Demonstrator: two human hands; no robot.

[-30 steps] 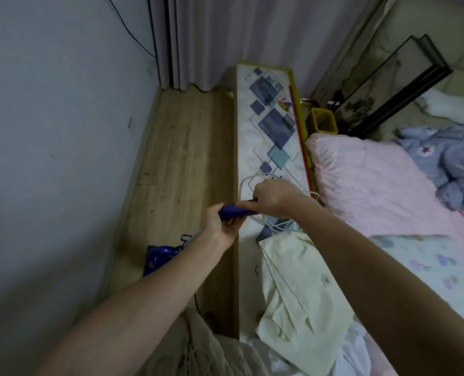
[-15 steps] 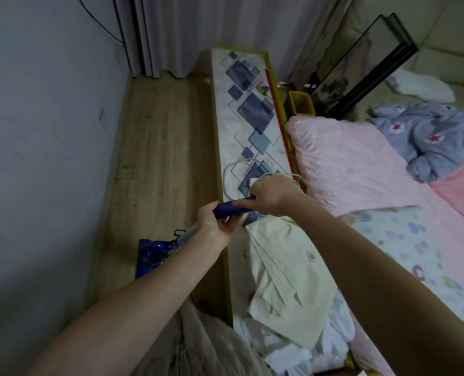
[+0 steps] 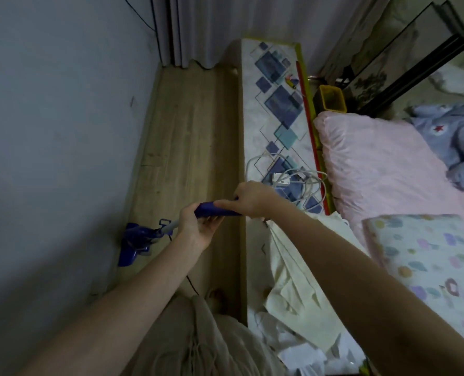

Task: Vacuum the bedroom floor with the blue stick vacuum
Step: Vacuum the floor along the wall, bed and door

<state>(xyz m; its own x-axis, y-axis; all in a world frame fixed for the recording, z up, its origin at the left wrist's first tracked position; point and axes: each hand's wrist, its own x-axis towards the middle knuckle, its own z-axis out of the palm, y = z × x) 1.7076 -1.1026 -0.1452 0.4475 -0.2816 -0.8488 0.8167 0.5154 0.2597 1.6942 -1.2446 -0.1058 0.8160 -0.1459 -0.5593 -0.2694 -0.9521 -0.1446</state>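
Both hands, left hand (image 3: 195, 229) and right hand (image 3: 248, 198), grip the vacuum (image 3: 137, 240) handle; the floor (image 3: 187, 137) strip toward the curtain looks left to do

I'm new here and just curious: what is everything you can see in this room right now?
vacuum: one, blue, head on the floor by the wall.
floor: one, wood, strip between wall and ledge.
ledge: one, white with blue diamonds, beside the bed.
cable: one, white, coiled on the ledge.
cloth: one, cream, draped over the ledge.
bin: one, yellow, behind the pillow.
pillow: one, pink, on the bed.
curtain: one, grey, far end.
left hand: grips the handle.
right hand: grips the handle top.
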